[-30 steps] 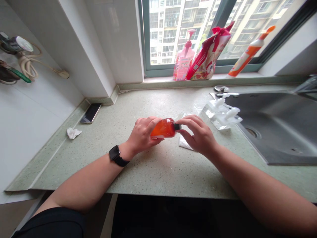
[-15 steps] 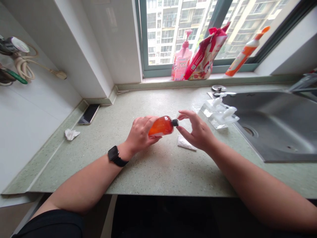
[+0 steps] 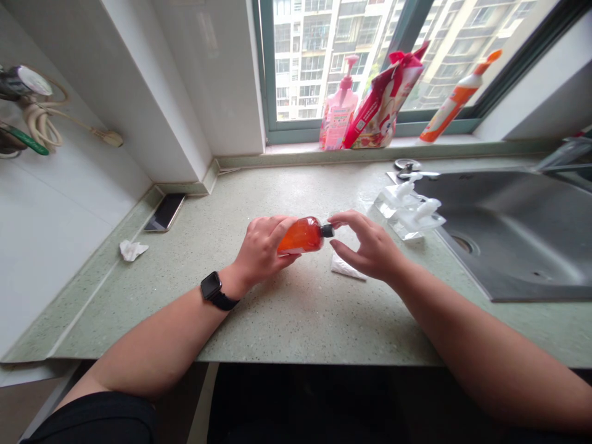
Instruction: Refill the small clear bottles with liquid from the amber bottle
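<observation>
The left hand (image 3: 263,250) was closed around the body of a small orange bottle (image 3: 300,235) and held it lying on its side, a little above the surface (image 3: 296,320). The black cap (image 3: 327,230) of the bottle pointed to the right. The right hand (image 3: 367,246) was open, with the fingers spread and curved, and it was just beside the cap. I could not see clearly if a fingertip touched the cap, but it pinched nothing. Under the gap between the hands, a little to the right, lay a white packet (image 3: 346,269). Farther right were clear plastic pumps (image 3: 409,209) in packaging, next to a steel sink (image 3: 509,228). On the left side of the surface lay a phone (image 3: 165,211) and a crumpled tissue (image 3: 131,250). A black watch (image 3: 211,285) was on the left wrist. On the window sill stood a pink pump bottle (image 3: 337,111), a red pouch (image 3: 382,105) and an orange tube (image 3: 451,108).
</observation>
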Available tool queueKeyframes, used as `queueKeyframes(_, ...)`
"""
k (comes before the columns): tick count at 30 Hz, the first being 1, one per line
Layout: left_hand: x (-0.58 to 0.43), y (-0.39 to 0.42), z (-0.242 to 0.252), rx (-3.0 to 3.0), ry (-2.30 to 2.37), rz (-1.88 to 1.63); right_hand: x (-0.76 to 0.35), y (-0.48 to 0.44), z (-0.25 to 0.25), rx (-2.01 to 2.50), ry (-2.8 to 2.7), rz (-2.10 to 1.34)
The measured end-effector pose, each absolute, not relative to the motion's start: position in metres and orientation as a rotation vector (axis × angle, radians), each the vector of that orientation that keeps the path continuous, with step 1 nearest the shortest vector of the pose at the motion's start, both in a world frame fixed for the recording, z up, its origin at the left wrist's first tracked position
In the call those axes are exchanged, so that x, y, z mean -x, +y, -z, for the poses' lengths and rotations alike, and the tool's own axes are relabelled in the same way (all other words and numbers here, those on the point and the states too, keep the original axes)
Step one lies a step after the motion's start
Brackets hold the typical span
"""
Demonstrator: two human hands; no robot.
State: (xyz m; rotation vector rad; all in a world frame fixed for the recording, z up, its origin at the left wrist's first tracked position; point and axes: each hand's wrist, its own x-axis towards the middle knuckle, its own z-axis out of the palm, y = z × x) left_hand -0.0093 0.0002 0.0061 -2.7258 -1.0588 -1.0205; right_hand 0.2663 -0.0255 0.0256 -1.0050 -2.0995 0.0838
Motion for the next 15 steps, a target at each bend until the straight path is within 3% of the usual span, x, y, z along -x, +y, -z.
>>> queueKeyframes(6, 0.0089, 0.0, -0.0061, 2.742, -1.052, 0.999, -0.2663, -0.0246, -0.0234, 1.105, -2.132, -0.064)
queueKeyframes(15, 0.0088, 0.0011, -0.0057, 2.741, -1.087, 1.003, -0.2644, -0.0247, -0.0272, 0.817, -2.177, -0.049)
